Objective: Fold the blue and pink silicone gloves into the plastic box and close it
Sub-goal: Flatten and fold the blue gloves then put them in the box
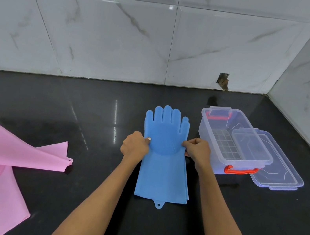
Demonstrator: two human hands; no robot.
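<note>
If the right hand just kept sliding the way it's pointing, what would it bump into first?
The right hand points leftward across the blue glove, whose right edge it pinches. Going straight on, it would likely cross the glove's palm and meet the left hand, which grips the opposite edge. Depth is hard to judge here.
</note>
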